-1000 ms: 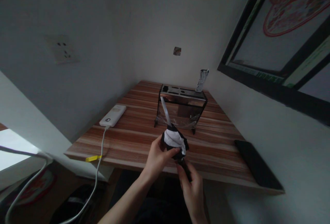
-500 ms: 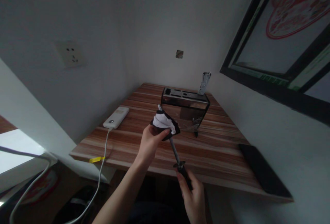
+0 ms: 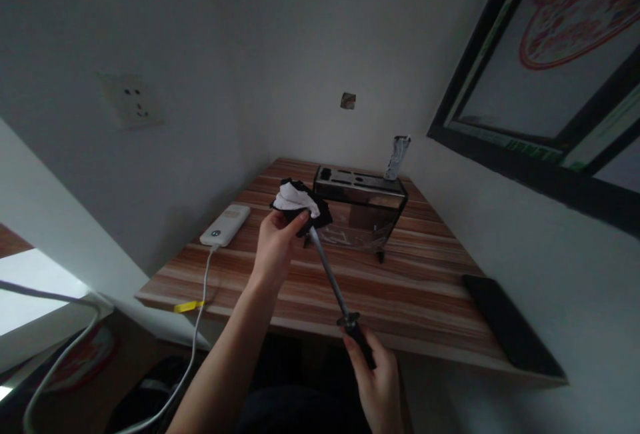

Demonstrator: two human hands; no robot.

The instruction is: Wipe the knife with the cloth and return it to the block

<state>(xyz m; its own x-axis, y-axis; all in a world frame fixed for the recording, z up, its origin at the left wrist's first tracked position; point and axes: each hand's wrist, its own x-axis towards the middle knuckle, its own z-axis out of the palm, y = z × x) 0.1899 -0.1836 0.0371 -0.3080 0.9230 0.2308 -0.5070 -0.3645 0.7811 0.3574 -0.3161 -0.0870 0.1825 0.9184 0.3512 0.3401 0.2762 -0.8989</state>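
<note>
My right hand (image 3: pixel 376 381) grips the black handle of a sharpening steel (image 3: pixel 331 276), whose thin metal rod slants up and to the left over the wooden table (image 3: pixel 420 301). My left hand (image 3: pixel 275 244) is closed on a black and white cloth (image 3: pixel 299 204) that wraps the rod's far tip. A metal knife block (image 3: pixel 361 211) stands just behind the cloth, its top slots showing nothing in them.
A white power bank (image 3: pixel 226 225) with a white cable (image 3: pixel 197 327) lies at the table's left edge. A dark flat slab (image 3: pixel 510 334) lies at the right front corner. A crumpled silver packet (image 3: pixel 397 157) stands by the back wall. A framed picture (image 3: pixel 550 67) hangs at right.
My left hand has slid the cloth up the rod from near the handle guard to its tip. My right hand has kept the handle low in front of the table.
</note>
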